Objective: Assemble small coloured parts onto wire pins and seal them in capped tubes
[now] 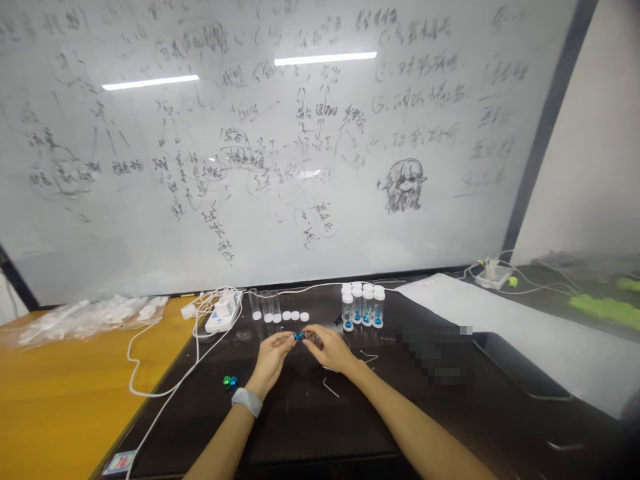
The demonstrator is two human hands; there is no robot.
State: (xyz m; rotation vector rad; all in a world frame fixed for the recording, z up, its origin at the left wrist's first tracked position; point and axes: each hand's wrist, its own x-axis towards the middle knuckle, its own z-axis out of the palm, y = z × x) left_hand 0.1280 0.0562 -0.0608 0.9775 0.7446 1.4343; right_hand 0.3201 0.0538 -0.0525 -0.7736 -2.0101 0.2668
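Observation:
Over the dark table, my left hand point(274, 353) and my right hand point(330, 348) meet with fingers pinched on a small shiny blue metallic part point(299, 336). Its exact kind is too small to tell, and the fingertips hide its ends. A thin L-shaped hex key point(331, 388) lies below my right hand, and another thin bent piece point(370, 356) is to its right. To the left of my left wrist rest a green part point(227, 381) and a blue part point(233, 382) of similar look, side by side. Small dark bits point(339, 321) lie beyond my right hand.
Several capped clear tubes point(367, 308) with blue parts inside stand at the back. Left of them are open clear tubes point(270, 305) and loose white caps point(295, 316). A power strip point(223, 313) with white cables sits further left; a phone point(520, 367) lies right.

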